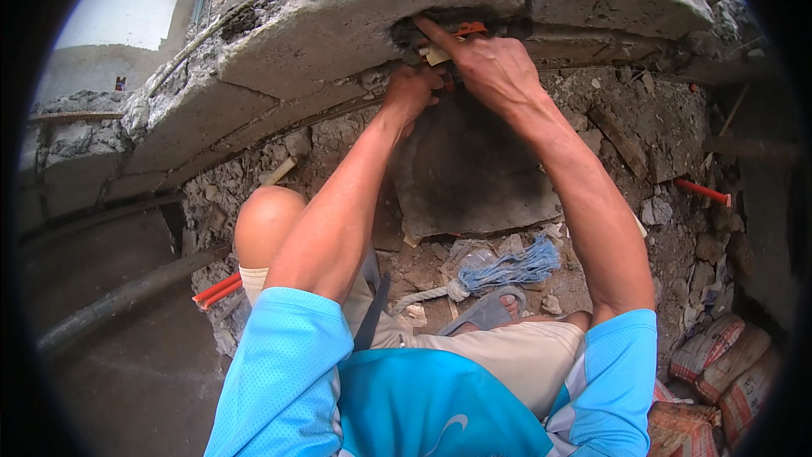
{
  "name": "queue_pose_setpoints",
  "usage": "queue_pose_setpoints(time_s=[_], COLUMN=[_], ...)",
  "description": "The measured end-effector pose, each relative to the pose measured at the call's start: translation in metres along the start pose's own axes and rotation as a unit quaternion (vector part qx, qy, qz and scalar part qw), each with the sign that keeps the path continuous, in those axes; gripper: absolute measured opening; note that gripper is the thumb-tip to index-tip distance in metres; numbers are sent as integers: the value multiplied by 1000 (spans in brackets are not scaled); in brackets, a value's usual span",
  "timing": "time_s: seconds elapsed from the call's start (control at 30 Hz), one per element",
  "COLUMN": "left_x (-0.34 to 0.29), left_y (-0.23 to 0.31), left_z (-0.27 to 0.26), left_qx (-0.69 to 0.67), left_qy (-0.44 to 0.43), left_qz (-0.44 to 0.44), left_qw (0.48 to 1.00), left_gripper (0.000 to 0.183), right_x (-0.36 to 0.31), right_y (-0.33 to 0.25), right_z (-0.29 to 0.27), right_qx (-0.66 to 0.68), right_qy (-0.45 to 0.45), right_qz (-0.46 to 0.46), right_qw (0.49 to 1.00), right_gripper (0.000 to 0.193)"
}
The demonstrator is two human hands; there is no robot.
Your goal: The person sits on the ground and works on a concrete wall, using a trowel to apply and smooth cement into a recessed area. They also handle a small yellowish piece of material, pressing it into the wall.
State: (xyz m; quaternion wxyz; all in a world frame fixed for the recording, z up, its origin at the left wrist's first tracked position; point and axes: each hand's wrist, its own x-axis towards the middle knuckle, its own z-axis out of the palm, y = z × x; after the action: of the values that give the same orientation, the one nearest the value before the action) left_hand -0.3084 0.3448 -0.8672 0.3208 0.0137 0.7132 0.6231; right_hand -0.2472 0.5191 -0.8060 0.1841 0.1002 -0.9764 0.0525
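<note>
Both my hands work at a rough hole [403, 34] in the side of a grey concrete beam [338, 30]. My right hand [497, 68] reaches across the opening, its index finger stretched to the upper left edge; its other fingers are mostly hidden. Beside that finger shows an orange piece [470, 29], partly inside the hole, its kind unclear. A small pale block [436, 54] sits just under the finger. My left hand [412, 91] is just below the hole, fingers curled together near the block. What they grip, if anything, is hidden.
Orange pipes [220, 288] stick out at the left, another orange pipe [702, 192] at the right. A frayed blue rope [512, 264] lies by my sandalled foot [491, 311]. A stone slab [474, 203] leans below the beam. Sacks [719, 364] lie at lower right.
</note>
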Motion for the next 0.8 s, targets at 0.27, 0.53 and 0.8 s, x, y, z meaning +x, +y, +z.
queue_pose_setpoints(time_s=[0.27,0.53,0.8], left_x=[0,-1,-2], left_y=[-2,-1,-1], left_z=[-1,4,2], left_qx=[-4,-8,-4], left_qy=[15,35,17], left_qz=[4,-2,-1], left_qw=[1000,999,1000], left_gripper=[39,37,37], right_x=[-22,-23,-16], right_y=[25,28,23], right_z=[-11,1,-6], right_qx=[-19,-19,-29], right_qy=[-34,-31,-26], right_qz=[-16,-6,-1], right_qw=[999,999,999], right_gripper=[98,101,87])
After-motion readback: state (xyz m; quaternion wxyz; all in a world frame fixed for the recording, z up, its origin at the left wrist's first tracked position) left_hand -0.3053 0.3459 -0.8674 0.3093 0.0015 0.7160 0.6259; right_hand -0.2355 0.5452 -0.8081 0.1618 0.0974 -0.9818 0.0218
